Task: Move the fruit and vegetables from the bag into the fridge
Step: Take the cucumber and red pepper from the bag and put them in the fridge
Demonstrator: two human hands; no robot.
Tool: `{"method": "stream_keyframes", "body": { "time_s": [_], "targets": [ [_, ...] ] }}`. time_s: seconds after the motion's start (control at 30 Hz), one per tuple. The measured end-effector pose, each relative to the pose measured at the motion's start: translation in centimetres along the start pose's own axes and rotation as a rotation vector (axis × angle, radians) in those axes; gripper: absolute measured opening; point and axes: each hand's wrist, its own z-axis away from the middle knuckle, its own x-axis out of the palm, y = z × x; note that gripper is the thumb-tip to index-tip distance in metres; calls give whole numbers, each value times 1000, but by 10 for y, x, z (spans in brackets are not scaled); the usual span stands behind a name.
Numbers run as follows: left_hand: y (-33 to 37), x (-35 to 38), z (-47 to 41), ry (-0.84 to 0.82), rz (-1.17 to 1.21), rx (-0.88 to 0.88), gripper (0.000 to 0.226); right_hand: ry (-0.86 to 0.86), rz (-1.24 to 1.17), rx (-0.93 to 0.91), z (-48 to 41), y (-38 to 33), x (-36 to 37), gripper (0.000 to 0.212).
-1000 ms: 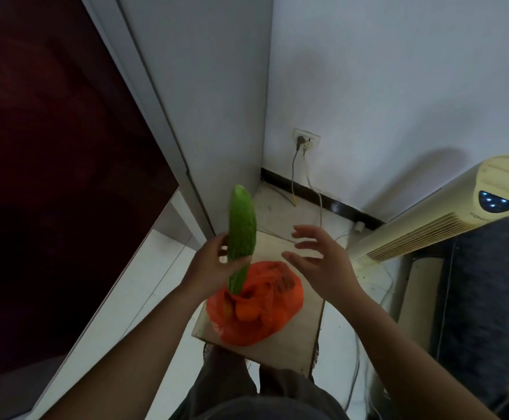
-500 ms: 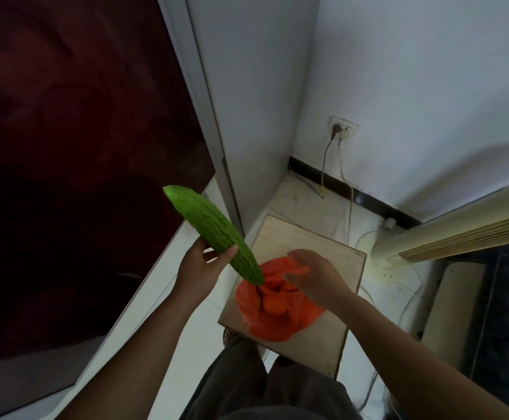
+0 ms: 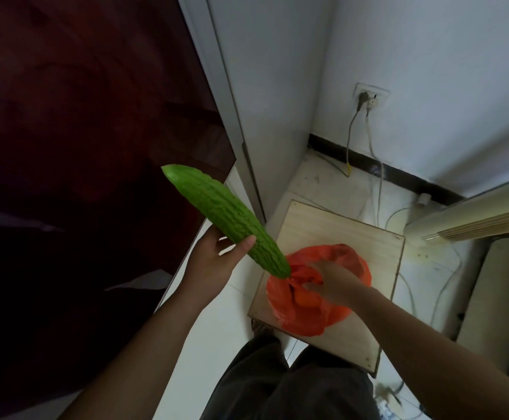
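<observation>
A long, bumpy green bitter gourd (image 3: pixel 226 219) lies slanted across the left hand (image 3: pixel 214 262), gripped near its lower end. Its cut tip points up and away from the hand. An orange plastic bag (image 3: pixel 307 313) sits crumpled under the right hand (image 3: pixel 335 283), with orange produce (image 3: pixel 306 298), too blurred to name, by the fingers. The fridge's dark red door (image 3: pixel 80 147) stands left of the left hand.

Wooden stool (image 3: pixel 338 234); wall socket (image 3: pixel 371 97), cables (image 3: pixel 350 140) trailing; cream tower fan (image 3: pixel 465 219) beside.
</observation>
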Motion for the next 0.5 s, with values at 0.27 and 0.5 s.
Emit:
{"method": "stream_keyframes", "body": {
  "time_s": [0.27, 0.5],
  "targets": [
    [25, 12, -8, 51, 91, 70, 24, -35, -88, 34, 37, 33, 4, 39],
    [4, 34, -13, -6, -95, -18, 29, -14, -37, 48, 60, 66, -1, 58]
  ]
}}
